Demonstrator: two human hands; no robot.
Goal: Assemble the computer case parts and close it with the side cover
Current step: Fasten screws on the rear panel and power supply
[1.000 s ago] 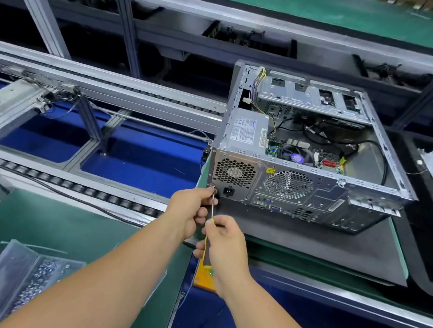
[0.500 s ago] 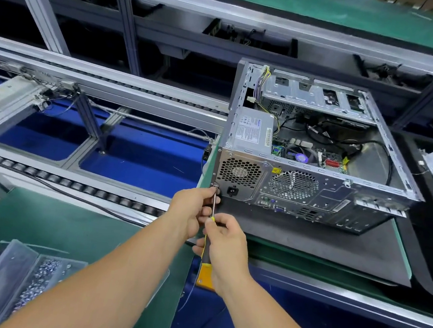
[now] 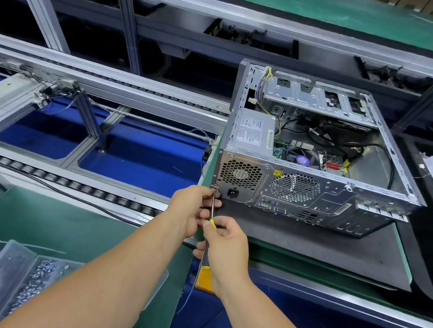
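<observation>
On a dark mat at the worktop's (image 3: 75, 229) right, the open computer case (image 3: 315, 158) lies sideways, while the right hand (image 3: 224, 247) grips a screwdriver (image 3: 212, 211) and the left hand (image 3: 192, 209) pinches its shaft at the case's near-left corner.

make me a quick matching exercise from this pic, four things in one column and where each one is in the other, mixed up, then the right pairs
Things
1. screwdriver
2. computer case
3. tray of screws
4. power supply

Places
A. lower left, on the green bench
B. inside the case, at its left end
C. on the dark mat, open side up
D. held by both hands, tip at the case's rear lower left corner

Pairs: 1-D, 2-C, 3-A, 4-B

The right hand grips the handle; the left hand steadies the shaft.
</observation>
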